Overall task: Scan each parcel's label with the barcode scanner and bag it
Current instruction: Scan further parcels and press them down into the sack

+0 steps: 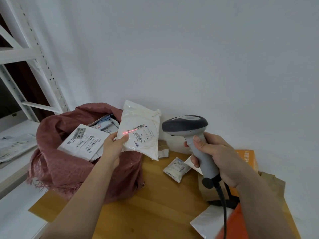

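Over wooden table (155,213), left hand (114,144) pinches white parcel (140,133); right hand's (215,156) grip wraps barcode scanner (188,128).

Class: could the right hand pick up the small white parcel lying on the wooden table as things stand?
Probably not: the right hand grips the barcode scanner. The small white parcel lies uncovered just beneath it.

A white perforated metal shelving frame (37,54) stood left of the wooden desk (155,200), and a plain white wall (189,49) rose behind its far edge.
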Action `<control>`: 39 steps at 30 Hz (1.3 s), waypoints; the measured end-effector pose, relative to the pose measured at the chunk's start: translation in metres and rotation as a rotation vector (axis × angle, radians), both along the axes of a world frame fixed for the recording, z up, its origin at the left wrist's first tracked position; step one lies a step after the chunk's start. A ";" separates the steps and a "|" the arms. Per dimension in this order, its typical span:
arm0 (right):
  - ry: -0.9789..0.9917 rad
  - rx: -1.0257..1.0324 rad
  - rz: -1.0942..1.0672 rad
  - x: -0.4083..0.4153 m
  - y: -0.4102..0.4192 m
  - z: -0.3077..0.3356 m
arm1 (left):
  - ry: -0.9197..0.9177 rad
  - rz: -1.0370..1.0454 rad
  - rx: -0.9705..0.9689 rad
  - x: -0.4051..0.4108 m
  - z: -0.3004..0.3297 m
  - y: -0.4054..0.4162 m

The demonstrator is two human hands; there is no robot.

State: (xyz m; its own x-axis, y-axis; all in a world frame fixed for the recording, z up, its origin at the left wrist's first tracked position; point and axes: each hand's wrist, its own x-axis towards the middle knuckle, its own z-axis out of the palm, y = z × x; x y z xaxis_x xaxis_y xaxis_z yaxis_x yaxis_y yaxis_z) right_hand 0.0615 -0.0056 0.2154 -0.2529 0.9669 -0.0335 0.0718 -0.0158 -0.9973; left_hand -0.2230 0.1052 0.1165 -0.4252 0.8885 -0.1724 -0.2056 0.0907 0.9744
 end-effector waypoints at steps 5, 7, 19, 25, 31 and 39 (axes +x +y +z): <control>0.025 0.001 -0.021 0.001 -0.002 0.002 | 0.004 0.004 0.009 -0.004 -0.005 0.000; 0.027 0.000 -0.027 0.000 -0.004 0.001 | 0.016 -0.001 0.012 -0.005 -0.005 0.000; -0.195 -0.007 0.115 0.004 -0.003 0.004 | 0.008 0.133 0.035 -0.009 0.006 0.011; -0.287 0.048 0.245 -0.001 -0.004 0.006 | 0.275 0.002 0.095 -0.017 0.018 0.014; -0.198 0.038 0.251 -0.005 -0.003 0.005 | 0.438 -0.052 0.069 -0.017 0.025 0.016; -0.110 0.023 0.235 -0.016 0.008 -0.002 | 0.414 0.016 0.084 -0.033 0.019 0.016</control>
